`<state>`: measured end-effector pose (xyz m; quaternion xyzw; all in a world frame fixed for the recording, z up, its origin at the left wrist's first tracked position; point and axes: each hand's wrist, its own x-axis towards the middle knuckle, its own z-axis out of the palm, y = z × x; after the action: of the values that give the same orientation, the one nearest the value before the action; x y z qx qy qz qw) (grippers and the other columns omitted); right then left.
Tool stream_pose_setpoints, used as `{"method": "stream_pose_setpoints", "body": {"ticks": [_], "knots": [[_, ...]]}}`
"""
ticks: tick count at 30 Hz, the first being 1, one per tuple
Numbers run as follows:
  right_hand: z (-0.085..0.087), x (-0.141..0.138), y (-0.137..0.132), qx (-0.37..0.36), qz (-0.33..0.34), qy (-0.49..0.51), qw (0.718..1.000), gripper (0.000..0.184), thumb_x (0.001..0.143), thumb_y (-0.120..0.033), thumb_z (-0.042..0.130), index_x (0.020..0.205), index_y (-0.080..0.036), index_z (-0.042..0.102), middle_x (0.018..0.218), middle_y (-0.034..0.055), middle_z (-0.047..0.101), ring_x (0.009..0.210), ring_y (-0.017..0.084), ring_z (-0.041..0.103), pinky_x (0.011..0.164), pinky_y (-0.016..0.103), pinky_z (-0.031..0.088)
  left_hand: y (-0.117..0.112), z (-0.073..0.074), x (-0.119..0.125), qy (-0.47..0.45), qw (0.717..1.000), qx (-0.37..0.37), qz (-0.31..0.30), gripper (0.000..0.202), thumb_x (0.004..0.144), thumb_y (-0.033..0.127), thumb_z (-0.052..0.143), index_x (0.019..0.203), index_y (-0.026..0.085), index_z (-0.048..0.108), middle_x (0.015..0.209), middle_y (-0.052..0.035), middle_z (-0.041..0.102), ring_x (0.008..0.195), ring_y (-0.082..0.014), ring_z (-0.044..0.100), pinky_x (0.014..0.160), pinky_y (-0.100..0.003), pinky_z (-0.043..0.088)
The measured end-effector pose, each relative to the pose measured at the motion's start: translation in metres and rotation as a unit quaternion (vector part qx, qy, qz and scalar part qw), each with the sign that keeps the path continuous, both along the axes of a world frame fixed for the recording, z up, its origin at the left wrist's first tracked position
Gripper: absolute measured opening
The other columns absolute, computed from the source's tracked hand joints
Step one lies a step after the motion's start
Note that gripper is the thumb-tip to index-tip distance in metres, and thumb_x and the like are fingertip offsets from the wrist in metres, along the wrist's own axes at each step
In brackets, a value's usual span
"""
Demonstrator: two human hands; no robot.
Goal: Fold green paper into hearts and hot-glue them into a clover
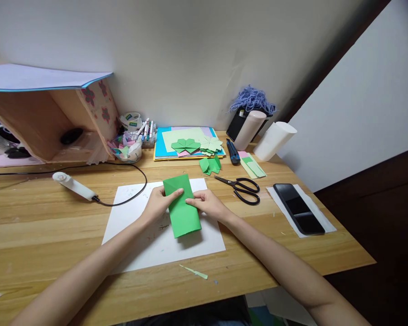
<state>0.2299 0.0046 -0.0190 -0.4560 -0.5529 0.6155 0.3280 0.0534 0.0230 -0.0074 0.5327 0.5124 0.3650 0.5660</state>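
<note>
A folded sheet of green paper (185, 215) is held between my two hands, a little above a white sheet of paper (132, 246). My left hand (161, 201) grips its left edge, thumb lying across the front. On the right edge, my right hand (206, 202) pinches it with the thumb in front; the fingers behind the paper are partly hidden. Black-handled scissors (240, 186) lie to the right of my right hand. Behind the held paper is a cut green paper piece (211, 165). A thin pale green paper strip (194, 271) rests near the table's front edge.
Cut paper flowers (186, 145) lie on a stack of coloured paper (161, 147). A utility knife (233, 153), a paper roll (274, 142) and a phone (298, 208) are at the right. On the left are a white corded device (74, 185) and an open box (98, 108).
</note>
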Motion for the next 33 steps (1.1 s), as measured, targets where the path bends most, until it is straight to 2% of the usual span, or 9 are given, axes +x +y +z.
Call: {"method": "stream_pose_setpoints", "body": {"ticks": [4, 7, 11, 13, 17, 21, 24, 29, 33], "knots": [[0.0, 0.0, 0.001, -0.042, 0.004, 0.034, 0.999, 0.035, 0.063, -0.047, 0.068, 0.064, -0.014, 0.057, 0.055, -0.0026, 0.054, 0.051, 0.008, 0.047, 0.05, 0.021, 0.034, 0.002, -0.002, -0.003, 0.02, 0.998, 0.027, 0.062, 0.045, 0.063, 0.052, 0.066, 0.076, 0.009, 0.065, 0.081, -0.0117, 0.069, 0.072, -0.0235, 0.062, 0.059, -0.03, 0.047], [0.002, 0.008, 0.007, -0.031, -0.056, 0.019, 0.998, 0.033, 0.061, -0.045, 0.07, 0.069, -0.014, 0.061, 0.059, -0.0007, 0.059, 0.054, 0.01, 0.052, 0.052, 0.022, 0.037, 0.005, 0.0, -0.005, 0.016, 0.995, 0.026, 0.094, 0.045, 0.062, 0.051, 0.067, 0.077, 0.008, 0.065, 0.081, -0.0121, 0.069, 0.074, -0.024, 0.062, 0.06, -0.03, 0.048], [0.007, 0.021, 0.013, 0.051, -0.134, -0.023, 0.989, 0.026, 0.064, -0.041, 0.067, 0.069, -0.016, 0.063, 0.071, 0.0017, 0.063, 0.066, 0.014, 0.056, 0.061, 0.024, 0.041, 0.01, 0.002, -0.011, 0.064, 0.998, -0.011, -0.003, 0.04, 0.062, 0.044, 0.068, 0.084, 0.01, 0.065, 0.086, -0.0111, 0.069, 0.077, -0.0237, 0.063, 0.066, -0.032, 0.049], [0.009, 0.023, 0.014, 0.082, -0.129, -0.05, 0.987, 0.023, 0.066, -0.039, 0.066, 0.068, -0.015, 0.064, 0.072, 0.0024, 0.064, 0.068, 0.014, 0.056, 0.062, 0.025, 0.042, 0.011, 0.004, -0.013, 0.129, 0.991, 0.036, -0.024, 0.042, 0.065, 0.042, 0.067, 0.093, 0.012, 0.062, 0.095, -0.0115, 0.067, 0.081, -0.0238, 0.062, 0.07, -0.035, 0.049], [0.008, 0.016, 0.008, 0.115, -0.058, -0.087, 0.988, 0.022, 0.069, -0.037, 0.064, 0.069, -0.015, 0.067, 0.068, 0.0031, 0.064, 0.062, 0.014, 0.055, 0.058, 0.025, 0.04, 0.004, 0.009, -0.011, 0.307, 0.9, 0.307, -0.027, 0.042, 0.074, 0.039, 0.06, 0.111, 0.019, 0.053, 0.115, -0.0105, 0.059, 0.105, -0.025, 0.053, 0.094, -0.046, 0.035], [0.005, 0.006, 0.002, 0.157, -0.03, -0.104, 0.982, 0.02, 0.073, -0.036, 0.062, 0.07, -0.017, 0.069, 0.071, 0.0033, 0.066, 0.066, 0.015, 0.055, 0.06, 0.025, 0.04, -0.005, 0.01, -0.004, 0.383, 0.817, 0.392, -0.178, 0.024, 0.086, 0.033, 0.043, 0.078, 0.021, 0.063, 0.074, -0.0027, 0.066, 0.077, -0.0181, 0.058, 0.104, -0.047, 0.021], [0.004, 0.007, 0.004, 0.153, -0.037, -0.102, 0.982, 0.02, 0.072, -0.036, 0.063, 0.068, -0.017, 0.068, 0.071, 0.0034, 0.066, 0.068, 0.015, 0.056, 0.062, 0.026, 0.042, -0.006, 0.008, -0.003, 0.403, 0.811, 0.388, -0.172, 0.03, 0.087, 0.03, 0.041, 0.069, 0.02, 0.062, 0.064, -0.0022, 0.063, 0.064, -0.0165, 0.056, 0.1, -0.041, 0.028], [0.006, 0.023, 0.015, 0.126, -0.072, -0.078, 0.986, 0.024, 0.068, -0.039, 0.065, 0.067, -0.015, 0.066, 0.069, 0.0035, 0.063, 0.065, 0.015, 0.056, 0.059, 0.026, 0.043, -0.001, 0.011, -0.007, 0.432, 0.821, 0.342, -0.15, 0.031, 0.087, 0.034, 0.04, 0.071, 0.02, 0.062, 0.071, -0.0058, 0.066, 0.07, -0.0207, 0.057, 0.077, -0.033, 0.039], [0.007, 0.034, 0.021, 0.114, -0.099, -0.081, 0.985, 0.024, 0.069, -0.038, 0.064, 0.069, -0.015, 0.065, 0.066, 0.0027, 0.062, 0.061, 0.014, 0.056, 0.058, 0.026, 0.044, 0.001, 0.013, -0.01, 0.433, 0.837, 0.307, -0.132, 0.033, 0.088, 0.038, 0.038, 0.073, 0.02, 0.061, 0.074, -0.0066, 0.066, 0.069, -0.022, 0.057, 0.059, -0.029, 0.033]]}}
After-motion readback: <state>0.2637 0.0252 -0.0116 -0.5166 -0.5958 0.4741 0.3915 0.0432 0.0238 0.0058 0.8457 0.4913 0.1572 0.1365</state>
